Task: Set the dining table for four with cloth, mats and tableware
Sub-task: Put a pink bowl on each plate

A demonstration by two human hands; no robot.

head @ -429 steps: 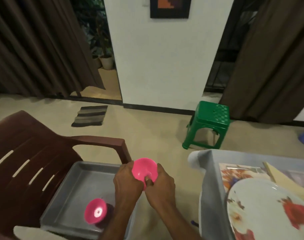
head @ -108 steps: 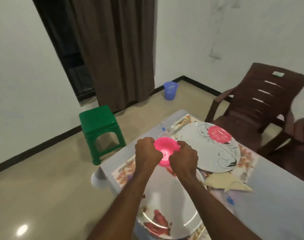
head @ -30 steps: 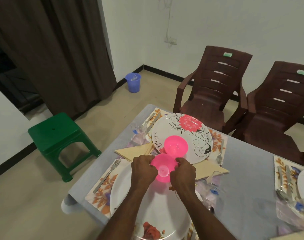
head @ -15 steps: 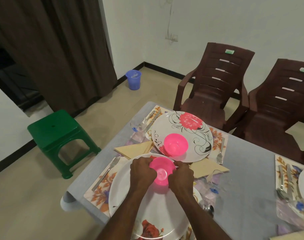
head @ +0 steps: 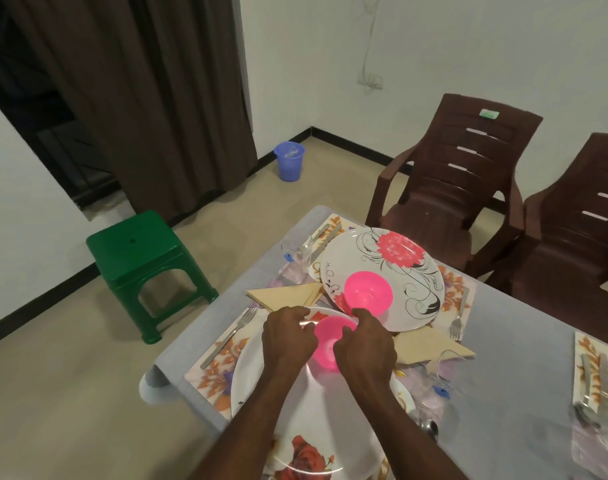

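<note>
A pink bowl (head: 327,342) is held between my left hand (head: 287,337) and my right hand (head: 364,348), just over the far part of the near white flowered plate (head: 316,424). Both hands curl round its rim. Whether the bowl touches the plate is hidden by my fingers. A second pink bowl (head: 367,293) stands on the far flowered plate (head: 382,277). Both plates lie on floral mats (head: 219,362) over a grey cloth (head: 517,344).
Folded beige napkins (head: 288,295) lie between the plates. A fork (head: 230,336) lies left of the near plate. A glass (head: 295,249) stands by the far mat. Two brown chairs (head: 455,181) stand beyond the table, a green stool (head: 143,261) to its left.
Both hands have lowered the pink bowl from above the table down to the near plate. The other bowl has stayed on the far plate.
</note>
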